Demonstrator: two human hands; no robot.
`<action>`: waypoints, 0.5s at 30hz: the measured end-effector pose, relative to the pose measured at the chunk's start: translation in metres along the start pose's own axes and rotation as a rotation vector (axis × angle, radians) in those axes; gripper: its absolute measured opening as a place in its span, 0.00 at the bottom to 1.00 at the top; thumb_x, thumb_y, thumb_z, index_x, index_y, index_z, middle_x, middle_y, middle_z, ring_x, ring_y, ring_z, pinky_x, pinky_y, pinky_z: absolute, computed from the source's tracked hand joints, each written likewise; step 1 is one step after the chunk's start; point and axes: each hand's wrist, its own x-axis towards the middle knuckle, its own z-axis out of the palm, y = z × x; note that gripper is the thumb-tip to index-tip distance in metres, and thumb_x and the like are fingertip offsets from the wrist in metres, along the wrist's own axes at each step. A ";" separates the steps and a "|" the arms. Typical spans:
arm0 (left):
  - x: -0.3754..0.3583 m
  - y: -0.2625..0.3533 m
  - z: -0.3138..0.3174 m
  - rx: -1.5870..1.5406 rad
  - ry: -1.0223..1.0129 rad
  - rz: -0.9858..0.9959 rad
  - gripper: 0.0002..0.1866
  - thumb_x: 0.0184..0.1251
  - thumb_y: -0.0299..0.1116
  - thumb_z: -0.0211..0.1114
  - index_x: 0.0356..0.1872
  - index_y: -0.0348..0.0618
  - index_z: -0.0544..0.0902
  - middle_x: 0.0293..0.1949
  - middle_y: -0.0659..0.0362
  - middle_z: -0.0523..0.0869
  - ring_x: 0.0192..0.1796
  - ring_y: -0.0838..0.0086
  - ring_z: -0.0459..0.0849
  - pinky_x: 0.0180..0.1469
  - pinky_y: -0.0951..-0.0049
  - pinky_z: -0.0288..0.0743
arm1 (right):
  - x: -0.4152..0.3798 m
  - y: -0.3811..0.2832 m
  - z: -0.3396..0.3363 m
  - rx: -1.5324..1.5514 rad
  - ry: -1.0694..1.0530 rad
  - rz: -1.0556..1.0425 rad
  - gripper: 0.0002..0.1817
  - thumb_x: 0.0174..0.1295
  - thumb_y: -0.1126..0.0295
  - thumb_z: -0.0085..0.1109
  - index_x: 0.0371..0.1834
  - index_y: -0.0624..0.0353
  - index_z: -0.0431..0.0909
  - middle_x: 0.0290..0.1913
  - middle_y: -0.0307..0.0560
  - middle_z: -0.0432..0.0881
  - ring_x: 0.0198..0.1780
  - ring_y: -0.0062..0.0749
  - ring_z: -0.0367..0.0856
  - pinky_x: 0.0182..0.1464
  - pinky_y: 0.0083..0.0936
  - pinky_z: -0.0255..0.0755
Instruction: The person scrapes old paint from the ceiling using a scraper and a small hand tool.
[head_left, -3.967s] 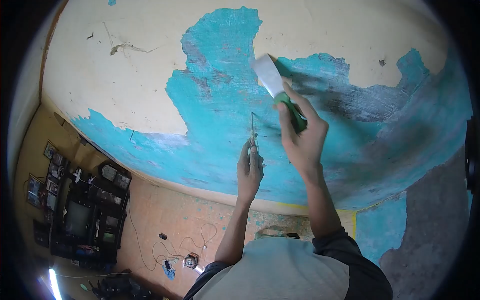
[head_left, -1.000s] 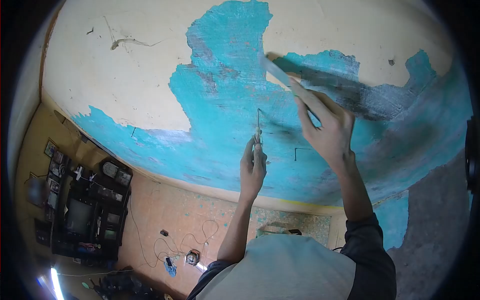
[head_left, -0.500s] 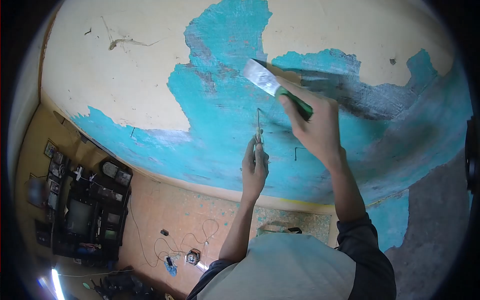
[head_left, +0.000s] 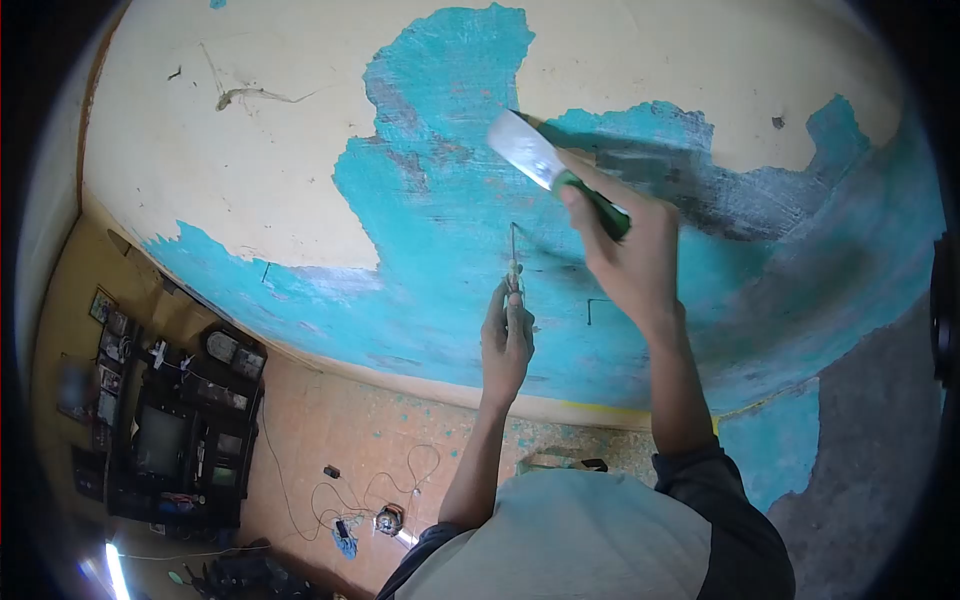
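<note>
My right hand (head_left: 637,258) is closed around the green handle of a putty knife (head_left: 530,152). Its broad metal blade points up and left across the wall (head_left: 420,230), over bared turquoise paint near an edge of the cream coat (head_left: 620,60). Lower down and to the left, my left hand (head_left: 508,345) grips the pale, clear-looking handle of a screwdriver (head_left: 514,250). The thin shaft points upward, its tip overlapping the turquoise surface in this view. Dark scraped streaks lie behind my right hand.
Paint flakes (head_left: 420,412) litter the tan floor along the wall's foot. A looped cable (head_left: 375,478) and a round metallic object (head_left: 389,518) lie on the floor. At left stands a dark cabinet (head_left: 185,430) with a television. A bent metal hook (head_left: 590,310) juts from the wall.
The view has shifted slightly. The putty knife's blade sits a little higher on the wall relative to the paint edges. Both hands keep their grips.
</note>
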 end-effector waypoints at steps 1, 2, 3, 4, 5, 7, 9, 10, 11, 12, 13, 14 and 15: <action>-0.001 0.000 0.000 -0.009 -0.004 -0.011 0.22 0.90 0.48 0.52 0.70 0.44 0.74 0.24 0.74 0.65 0.21 0.92 0.57 0.20 0.84 0.50 | -0.001 -0.003 0.000 -0.003 0.000 0.003 0.19 0.75 0.70 0.65 0.67 0.53 0.85 0.28 0.46 0.86 0.29 0.13 0.78 0.32 0.19 0.73; -0.001 -0.001 -0.001 -0.009 -0.007 -0.010 0.22 0.90 0.48 0.52 0.70 0.44 0.74 0.24 0.74 0.65 0.21 0.92 0.57 0.20 0.84 0.50 | -0.002 -0.006 -0.001 -0.016 -0.018 0.029 0.19 0.75 0.70 0.65 0.67 0.54 0.85 0.28 0.45 0.87 0.29 0.13 0.78 0.32 0.19 0.73; 0.000 -0.002 -0.002 -0.003 -0.013 -0.001 0.22 0.89 0.48 0.52 0.68 0.44 0.75 0.24 0.74 0.65 0.21 0.92 0.57 0.20 0.84 0.49 | -0.002 -0.008 -0.002 -0.029 -0.034 0.052 0.19 0.75 0.69 0.65 0.67 0.54 0.85 0.28 0.45 0.87 0.30 0.13 0.78 0.32 0.19 0.73; 0.001 -0.003 -0.003 0.002 -0.019 0.007 0.21 0.89 0.49 0.51 0.67 0.45 0.75 0.24 0.74 0.65 0.21 0.92 0.57 0.20 0.84 0.49 | -0.010 -0.008 -0.005 -0.006 -0.024 0.109 0.19 0.75 0.71 0.65 0.67 0.56 0.85 0.31 0.44 0.88 0.31 0.13 0.78 0.34 0.18 0.74; 0.000 -0.004 -0.003 0.002 -0.021 0.008 0.21 0.89 0.49 0.51 0.67 0.45 0.75 0.24 0.74 0.65 0.21 0.92 0.57 0.20 0.84 0.49 | -0.020 -0.004 -0.009 -0.008 -0.022 0.108 0.19 0.75 0.71 0.65 0.67 0.56 0.85 0.31 0.44 0.88 0.31 0.13 0.78 0.34 0.18 0.74; 0.001 -0.004 -0.002 0.028 0.003 0.010 0.22 0.89 0.49 0.51 0.68 0.45 0.75 0.24 0.74 0.65 0.21 0.92 0.57 0.20 0.84 0.49 | -0.036 0.008 -0.019 0.063 0.103 0.160 0.19 0.72 0.74 0.66 0.65 0.59 0.86 0.31 0.52 0.89 0.28 0.12 0.74 0.30 0.20 0.71; 0.001 -0.003 0.001 0.024 0.009 0.017 0.22 0.89 0.50 0.51 0.69 0.45 0.75 0.24 0.74 0.65 0.21 0.92 0.56 0.20 0.84 0.49 | -0.037 0.007 -0.023 0.098 0.113 0.176 0.19 0.72 0.75 0.66 0.65 0.60 0.86 0.31 0.50 0.89 0.29 0.11 0.73 0.30 0.19 0.70; 0.000 -0.002 0.002 0.023 0.013 0.023 0.23 0.89 0.50 0.51 0.70 0.45 0.74 0.25 0.74 0.65 0.21 0.91 0.56 0.20 0.84 0.49 | -0.031 0.007 -0.020 0.070 0.112 0.135 0.19 0.72 0.75 0.66 0.65 0.60 0.86 0.31 0.51 0.89 0.29 0.11 0.74 0.30 0.19 0.70; 0.000 -0.002 0.000 0.025 0.012 0.022 0.23 0.89 0.50 0.51 0.70 0.45 0.74 0.25 0.74 0.65 0.21 0.91 0.56 0.20 0.84 0.49 | -0.024 0.006 -0.017 0.042 0.112 0.095 0.19 0.72 0.74 0.66 0.65 0.60 0.86 0.31 0.53 0.89 0.29 0.10 0.74 0.30 0.20 0.70; 0.000 -0.003 -0.002 0.017 -0.008 0.019 0.24 0.89 0.50 0.52 0.71 0.44 0.74 0.25 0.73 0.65 0.21 0.91 0.57 0.21 0.84 0.49 | -0.015 -0.002 -0.012 0.021 0.079 0.099 0.19 0.72 0.73 0.66 0.65 0.60 0.86 0.31 0.54 0.89 0.28 0.11 0.75 0.29 0.21 0.71; 0.000 -0.002 -0.002 0.007 -0.026 0.016 0.24 0.89 0.50 0.52 0.72 0.44 0.73 0.25 0.73 0.65 0.21 0.91 0.57 0.21 0.84 0.49 | -0.009 -0.006 -0.006 0.017 0.079 0.101 0.19 0.72 0.73 0.66 0.65 0.60 0.86 0.31 0.54 0.89 0.28 0.11 0.75 0.29 0.21 0.71; 0.000 0.001 -0.001 0.003 -0.027 0.016 0.24 0.89 0.50 0.52 0.72 0.44 0.73 0.25 0.73 0.65 0.21 0.91 0.57 0.21 0.84 0.49 | -0.003 -0.010 -0.001 0.029 0.047 0.101 0.18 0.72 0.73 0.66 0.64 0.60 0.86 0.31 0.55 0.89 0.28 0.12 0.75 0.29 0.22 0.72; -0.003 0.009 0.000 0.012 -0.021 -0.018 0.27 0.89 0.48 0.51 0.75 0.38 0.71 0.25 0.72 0.65 0.23 0.89 0.59 0.24 0.82 0.55 | -0.001 -0.013 0.003 0.044 0.016 0.103 0.18 0.72 0.72 0.66 0.64 0.60 0.86 0.30 0.56 0.89 0.28 0.13 0.76 0.30 0.23 0.72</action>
